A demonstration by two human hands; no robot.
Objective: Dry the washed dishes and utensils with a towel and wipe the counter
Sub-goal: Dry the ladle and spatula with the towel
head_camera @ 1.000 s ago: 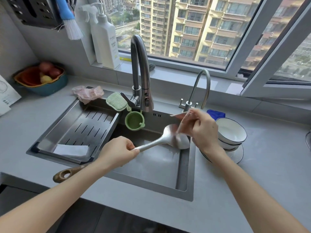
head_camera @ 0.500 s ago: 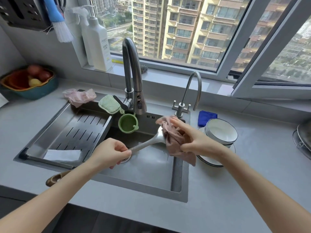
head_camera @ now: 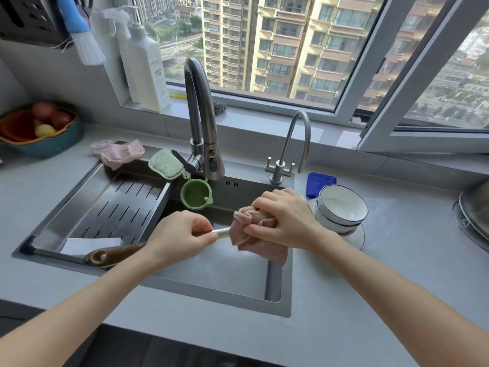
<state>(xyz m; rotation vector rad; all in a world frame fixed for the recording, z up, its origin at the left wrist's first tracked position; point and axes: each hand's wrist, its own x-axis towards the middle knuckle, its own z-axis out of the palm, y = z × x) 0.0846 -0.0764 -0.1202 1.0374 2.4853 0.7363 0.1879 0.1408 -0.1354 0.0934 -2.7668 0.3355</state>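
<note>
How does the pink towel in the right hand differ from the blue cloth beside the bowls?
The pink towel is bunched in the right hand over the sink; the blue cloth lies flat on the counter. The towel wraps the ladle's end; the cloth touches no utensil. Both are soft fabric.

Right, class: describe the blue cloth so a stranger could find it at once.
Start at the sink under the window, then the small tap at its right rear corner. Just right of that tap, behind the stacked white bowls, lies the blue cloth, the only deep-blue folded thing on the counter.
</note>
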